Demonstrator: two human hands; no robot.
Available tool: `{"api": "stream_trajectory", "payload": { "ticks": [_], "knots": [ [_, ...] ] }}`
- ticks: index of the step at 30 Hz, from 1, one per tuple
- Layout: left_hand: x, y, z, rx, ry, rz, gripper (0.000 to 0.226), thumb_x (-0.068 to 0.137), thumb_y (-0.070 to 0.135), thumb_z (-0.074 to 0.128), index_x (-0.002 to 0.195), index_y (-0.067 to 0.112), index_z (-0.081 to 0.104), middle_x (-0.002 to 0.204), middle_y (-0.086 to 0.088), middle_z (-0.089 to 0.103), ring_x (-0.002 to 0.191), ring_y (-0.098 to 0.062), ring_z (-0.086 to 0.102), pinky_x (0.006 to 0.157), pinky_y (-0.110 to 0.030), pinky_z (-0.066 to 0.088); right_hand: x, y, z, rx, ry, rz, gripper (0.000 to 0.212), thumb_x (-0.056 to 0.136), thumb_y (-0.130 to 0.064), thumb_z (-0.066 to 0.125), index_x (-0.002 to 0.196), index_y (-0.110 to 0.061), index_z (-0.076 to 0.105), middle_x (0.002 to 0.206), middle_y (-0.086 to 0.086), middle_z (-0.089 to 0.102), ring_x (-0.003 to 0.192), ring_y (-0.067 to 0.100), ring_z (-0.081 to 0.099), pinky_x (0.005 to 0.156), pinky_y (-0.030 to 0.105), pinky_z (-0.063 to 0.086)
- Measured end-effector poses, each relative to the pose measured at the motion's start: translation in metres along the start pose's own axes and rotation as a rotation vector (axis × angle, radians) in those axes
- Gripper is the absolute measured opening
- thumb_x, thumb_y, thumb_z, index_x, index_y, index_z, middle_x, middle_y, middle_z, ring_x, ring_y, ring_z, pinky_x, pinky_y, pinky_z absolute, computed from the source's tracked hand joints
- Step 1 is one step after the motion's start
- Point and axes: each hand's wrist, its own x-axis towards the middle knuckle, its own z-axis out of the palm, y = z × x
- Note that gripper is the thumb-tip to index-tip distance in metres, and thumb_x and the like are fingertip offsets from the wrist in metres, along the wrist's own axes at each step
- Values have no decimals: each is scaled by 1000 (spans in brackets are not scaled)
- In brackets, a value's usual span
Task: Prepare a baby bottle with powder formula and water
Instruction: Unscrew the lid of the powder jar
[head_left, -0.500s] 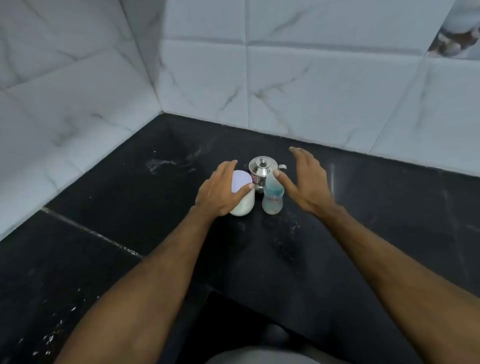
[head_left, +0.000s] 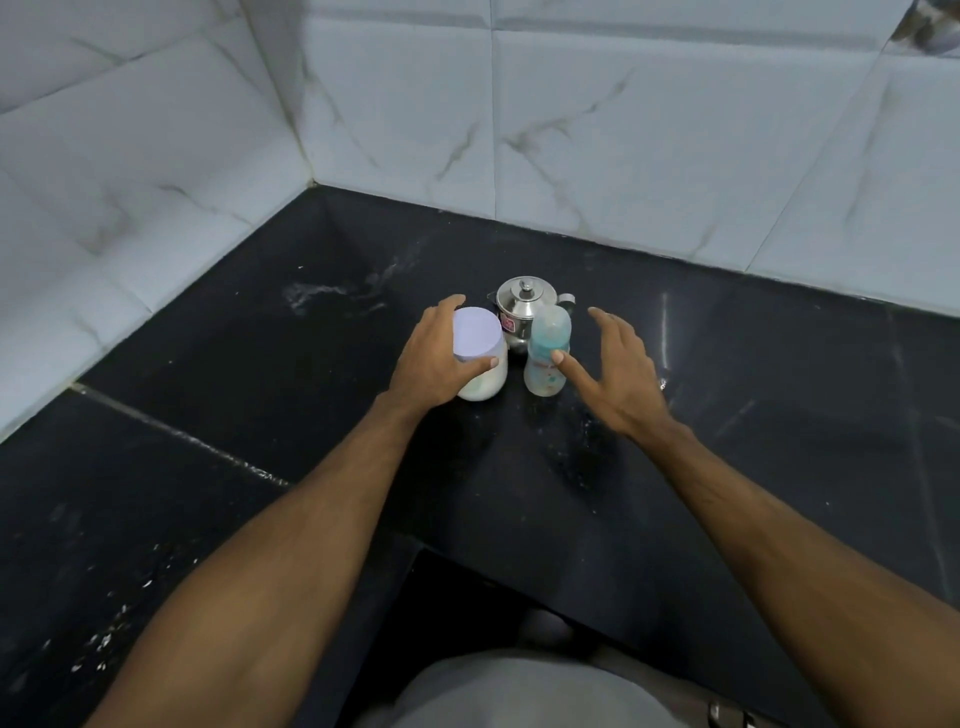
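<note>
Now the left hand (head_left: 434, 364) grips the white jar (head_left: 480, 358) with the lilac lid, mid-worktop, well short of the back corner. Just beside it stands the baby bottle (head_left: 546, 353), touched by the thumb of the open right hand (head_left: 621, 376); a steel kettle (head_left: 522, 306) stands behind.

A single head-worn view looks forward and steeply down from above the person's own lap onto the steel kettle (head_left: 521, 310), which stands near frame centre. Both forearms run up from the bottom edge toward it. Beyond the kettle, the tiled wall corner (head_left: 310, 176) fills the top.
</note>
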Motion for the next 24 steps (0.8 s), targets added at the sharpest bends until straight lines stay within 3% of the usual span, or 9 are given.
{"api": "stream_trajectory", "payload": {
  "ticks": [9, 13, 17, 20, 24],
  "knots": [
    [-50, 2, -12, -133, -72, -2, 103, 64, 40, 86, 146, 29, 25, 135, 3, 45, 124, -14, 43, 104, -34, 41, -12, 5, 8, 135, 57, 132, 80, 87, -68, 49, 145, -15, 32, 144, 8, 42, 131, 20, 42, 104, 38, 41],
    [-81, 1, -11, -191, -87, -3, 104, 64, 38, 87, 147, 31, 23, 133, 7, 47, 123, -8, 43, 98, -20, 35, -25, 5, 14, 177, 57, 151, 73, 87, -66, 51, 138, -15, 41, 132, 6, 50, 121, 19, 49, 98, 39, 47],
    [-97, 1, -6, -229, -82, -5, 105, 64, 35, 87, 147, 32, 23, 133, 9, 47, 122, -5, 42, 95, -11, 29, -38, 2, 18, 197, 49, 147, 66, 89, -59, 53, 135, -13, 44, 126, 6, 53, 115, 16, 50, 92, 30, 43],
    [-98, 3, -5, -235, -99, -14, 106, 64, 34, 88, 147, 32, 22, 134, 10, 46, 125, -5, 41, 99, -17, 31, -42, -3, 18, 235, 45, 147, 63, 90, -56, 55, 135, -13, 44, 124, 4, 53, 113, 15, 51, 94, 34, 46],
    [-100, 4, -4, -248, -102, -16, 107, 64, 32, 88, 148, 30, 22, 136, 11, 45, 125, -3, 40, 95, -6, 27, -48, -10, 18, 254, 35, 134, 60, 90, -57, 55, 132, -17, 45, 123, 1, 53, 113, 14, 51, 93, 38, 49]
  ]
}}
